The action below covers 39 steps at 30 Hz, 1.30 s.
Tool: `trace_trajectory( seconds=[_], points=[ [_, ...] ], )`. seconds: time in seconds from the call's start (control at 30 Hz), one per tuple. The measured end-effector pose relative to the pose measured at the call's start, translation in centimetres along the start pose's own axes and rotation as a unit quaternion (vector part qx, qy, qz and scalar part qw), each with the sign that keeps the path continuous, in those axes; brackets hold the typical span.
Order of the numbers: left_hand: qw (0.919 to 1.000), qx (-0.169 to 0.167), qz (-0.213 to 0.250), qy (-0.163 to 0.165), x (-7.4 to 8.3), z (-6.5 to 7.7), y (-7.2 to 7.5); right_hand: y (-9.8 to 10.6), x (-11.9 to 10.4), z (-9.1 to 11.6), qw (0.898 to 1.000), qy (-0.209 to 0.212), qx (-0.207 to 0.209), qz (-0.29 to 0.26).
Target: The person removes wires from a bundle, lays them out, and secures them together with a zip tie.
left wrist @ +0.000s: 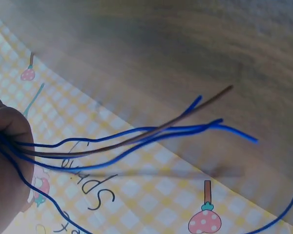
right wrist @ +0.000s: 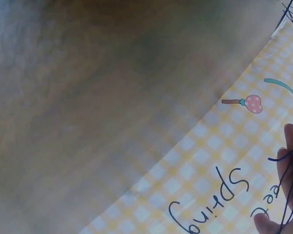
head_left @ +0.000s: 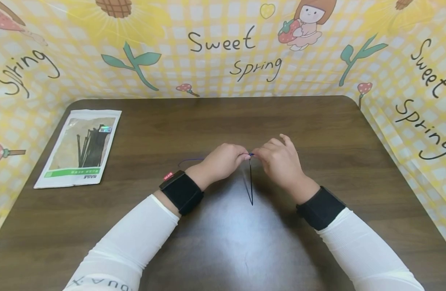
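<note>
Near the middle of the table, my left hand [head_left: 224, 161] pinches a bundle of thin wires between thumb and fingers. Several blue wires and a brown wire [left wrist: 98, 151] fan out from this hand in the left wrist view, and one blue wire curves away in a wide loop. My right hand [head_left: 281, 163] faces it, its fingertips pinching the same bundle almost against the left fingertips. Dark blue wires [right wrist: 281, 158] cross the right fingers in the right wrist view. A black cable tie [head_left: 251, 182] hangs down from between the hands in a narrow V. Fingers hide its upper end.
A white bag of black cable ties [head_left: 90, 147] with a clear window lies at the table's left. The brown wooden table [head_left: 208, 117] is bordered at the back and sides by a yellow checked cloth [head_left: 215, 81].
</note>
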State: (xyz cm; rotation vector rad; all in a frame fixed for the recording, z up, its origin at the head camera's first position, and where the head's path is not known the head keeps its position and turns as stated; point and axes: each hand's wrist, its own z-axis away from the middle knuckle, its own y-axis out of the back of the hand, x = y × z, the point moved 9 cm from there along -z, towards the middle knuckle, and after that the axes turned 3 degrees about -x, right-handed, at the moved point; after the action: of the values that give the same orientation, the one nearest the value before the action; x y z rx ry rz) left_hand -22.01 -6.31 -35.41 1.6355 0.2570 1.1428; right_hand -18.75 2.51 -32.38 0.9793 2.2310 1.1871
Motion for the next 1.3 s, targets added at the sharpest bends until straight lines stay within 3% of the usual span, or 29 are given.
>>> trace_trajectory(
  seconds=[0.63, 1.3],
  points=[
    [0.9983, -0.055, 0.016, 0.011, -0.4, 0.6, 0.4, 0.6, -0.1, -0.1, 0.999, 0.025, 0.038, -0.013],
    [0.9991, -0.031, -0.002, 0.030, -2.5, 2.6, 1.7, 1.5, 0.8, 0.0, 0.997, 0.030, 0.062, -0.019]
  ],
)
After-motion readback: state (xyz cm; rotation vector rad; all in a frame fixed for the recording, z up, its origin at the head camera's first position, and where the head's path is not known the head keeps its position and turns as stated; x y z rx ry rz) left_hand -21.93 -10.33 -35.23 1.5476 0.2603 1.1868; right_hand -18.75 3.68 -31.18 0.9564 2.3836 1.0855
